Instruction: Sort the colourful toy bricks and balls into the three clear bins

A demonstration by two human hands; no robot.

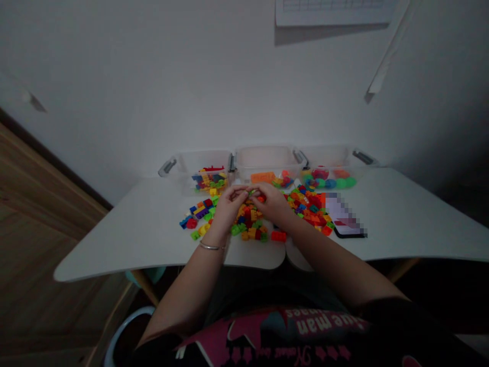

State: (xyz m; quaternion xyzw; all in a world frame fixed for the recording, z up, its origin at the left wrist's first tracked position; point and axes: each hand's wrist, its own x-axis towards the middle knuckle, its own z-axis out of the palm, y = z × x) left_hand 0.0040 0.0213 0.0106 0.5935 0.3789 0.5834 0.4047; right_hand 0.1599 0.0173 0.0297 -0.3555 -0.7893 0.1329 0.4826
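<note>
My left hand (pixel 230 204) and my right hand (pixel 269 201) meet above a pile of coloured toy building bricks (pixel 250 216). Fingertips of both hands are pinched together around a small green toy brick (pixel 251 192), mostly hidden by the fingers. Loose bricks spread out on both sides, with a blue, purple and yellow cluster (pixel 199 210) to the left of my left hand. An orange-red brick (pixel 278 236) lies near the table's front edge, below my right hand.
Three clear plastic boxes stand along the wall: a left box (pixel 183 162) with bricks, a middle box (pixel 263 155) with orange pieces, a right box (pixel 328 154) with round pieces. A phone (pixel 346 216) lies right of the pile on the white table (pixel 126 229).
</note>
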